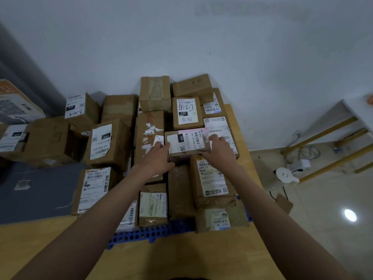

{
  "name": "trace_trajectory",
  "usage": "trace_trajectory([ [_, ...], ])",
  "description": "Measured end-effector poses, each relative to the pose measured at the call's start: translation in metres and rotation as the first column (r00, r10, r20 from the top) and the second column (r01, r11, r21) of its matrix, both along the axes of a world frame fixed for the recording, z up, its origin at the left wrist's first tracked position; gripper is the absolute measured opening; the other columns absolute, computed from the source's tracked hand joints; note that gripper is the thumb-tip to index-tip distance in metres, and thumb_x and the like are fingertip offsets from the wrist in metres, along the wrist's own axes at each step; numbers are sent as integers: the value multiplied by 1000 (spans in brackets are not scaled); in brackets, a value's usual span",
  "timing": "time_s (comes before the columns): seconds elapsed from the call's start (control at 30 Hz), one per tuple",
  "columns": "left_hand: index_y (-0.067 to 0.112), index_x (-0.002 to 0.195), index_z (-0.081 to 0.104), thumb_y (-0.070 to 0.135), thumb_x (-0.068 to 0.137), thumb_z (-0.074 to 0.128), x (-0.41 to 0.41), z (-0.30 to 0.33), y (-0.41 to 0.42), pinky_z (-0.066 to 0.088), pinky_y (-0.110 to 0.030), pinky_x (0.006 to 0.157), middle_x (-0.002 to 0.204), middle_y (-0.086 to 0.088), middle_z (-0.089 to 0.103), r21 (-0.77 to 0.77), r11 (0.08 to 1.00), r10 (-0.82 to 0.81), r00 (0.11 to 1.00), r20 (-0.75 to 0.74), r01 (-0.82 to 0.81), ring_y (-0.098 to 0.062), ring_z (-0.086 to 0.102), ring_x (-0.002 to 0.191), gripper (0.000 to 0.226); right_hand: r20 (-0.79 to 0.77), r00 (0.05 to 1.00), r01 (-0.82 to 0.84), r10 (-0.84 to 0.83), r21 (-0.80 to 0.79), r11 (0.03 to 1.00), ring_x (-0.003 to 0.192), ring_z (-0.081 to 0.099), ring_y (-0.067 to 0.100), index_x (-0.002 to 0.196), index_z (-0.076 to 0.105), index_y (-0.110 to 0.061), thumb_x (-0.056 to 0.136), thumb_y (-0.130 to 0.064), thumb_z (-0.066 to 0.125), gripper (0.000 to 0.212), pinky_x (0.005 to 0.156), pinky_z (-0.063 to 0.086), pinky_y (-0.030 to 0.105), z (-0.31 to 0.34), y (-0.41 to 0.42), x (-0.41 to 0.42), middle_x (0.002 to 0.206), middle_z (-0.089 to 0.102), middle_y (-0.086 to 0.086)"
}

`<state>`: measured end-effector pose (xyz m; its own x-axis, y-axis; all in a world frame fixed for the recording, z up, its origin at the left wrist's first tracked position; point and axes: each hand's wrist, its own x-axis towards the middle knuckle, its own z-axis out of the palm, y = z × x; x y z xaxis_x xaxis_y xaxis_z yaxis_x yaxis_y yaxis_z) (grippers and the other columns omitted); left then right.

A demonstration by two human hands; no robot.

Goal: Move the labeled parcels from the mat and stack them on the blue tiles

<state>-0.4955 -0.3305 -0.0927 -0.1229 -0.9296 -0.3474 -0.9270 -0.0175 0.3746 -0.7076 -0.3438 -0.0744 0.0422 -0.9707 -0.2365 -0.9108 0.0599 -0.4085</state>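
A small cardboard parcel with a white "15H" label (pixel 186 142) sits on top of the stack of brown labeled parcels (pixel 153 138) on the blue perforated tiles (pixel 149 235). My left hand (pixel 156 156) grips its left end. My right hand (pixel 219 150) grips its right end, fingers over the top edge. Both arms reach forward over the front rows of parcels. The tiles show only at the front edge and the right side; the rest is hidden under boxes.
The tan mat (pixel 181 257) lies under and in front of the tiles. More boxes (pixel 50 136) and a grey flat package (pixel 36 190) pile at left. A white wall stands behind. A white table with yellow legs (pixel 333 138) and cables stand at right.
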Motion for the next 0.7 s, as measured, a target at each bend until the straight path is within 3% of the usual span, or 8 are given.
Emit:
trace_trajectory([
  [0.07, 22, 151, 25, 38, 86, 66, 0, 7, 10, 45, -35, 91, 138, -10, 37, -13, 1000, -4, 1000, -9, 3, -26, 44, 124, 78, 7, 999, -34, 34, 17, 999, 110, 52, 30, 128, 44, -12, 89, -30, 63, 47, 91, 49, 44, 6, 11, -3, 122, 51, 11],
  [0.23, 29, 137, 49, 39, 85, 65, 13, 28, 44, 38, -30, 74, 128, -5, 51, -35, 997, -63, 997, -40, 62, -22, 47, 118, 55, 68, 989, -134, 130, 48, 990, 108, 55, 23, 126, 50, -16, 89, -28, 61, 40, 85, 49, 39, 20, 38, 6, 121, 58, 5],
  [0.37, 28, 137, 50, 40, 84, 69, 44, 43, 80, 45, -29, 89, 137, -1, 47, -73, 997, 29, 997, -72, -34, -17, 51, 117, 58, 102, 973, -210, 205, 43, 977, 95, 57, 20, 113, 55, -18, 86, -29, 64, 31, 72, 48, 33, 27, 57, 31, 111, 59, 2],
  [0.53, 33, 132, 52, 48, 86, 64, 95, 56, 130, 40, -23, 69, 130, 1, 46, -60, 988, 141, 990, -11, -141, -9, 53, 96, 49, 178, 934, -332, 311, 99, 938, 104, 59, 19, 122, 55, -17, 87, -31, 65, 39, 91, 49, 37, 29, 79, 83, 113, 63, 2],
  [0.7, 29, 137, 46, 50, 90, 60, 151, 57, 178, 43, -33, 93, 149, 1, 35, -5, 962, 273, 961, 54, -273, -19, 43, 131, 54, 196, 852, -515, 486, 137, 846, 112, 57, 21, 127, 50, -20, 91, -34, 63, 41, 94, 51, 42, 38, 99, 139, 127, 54, 0],
])
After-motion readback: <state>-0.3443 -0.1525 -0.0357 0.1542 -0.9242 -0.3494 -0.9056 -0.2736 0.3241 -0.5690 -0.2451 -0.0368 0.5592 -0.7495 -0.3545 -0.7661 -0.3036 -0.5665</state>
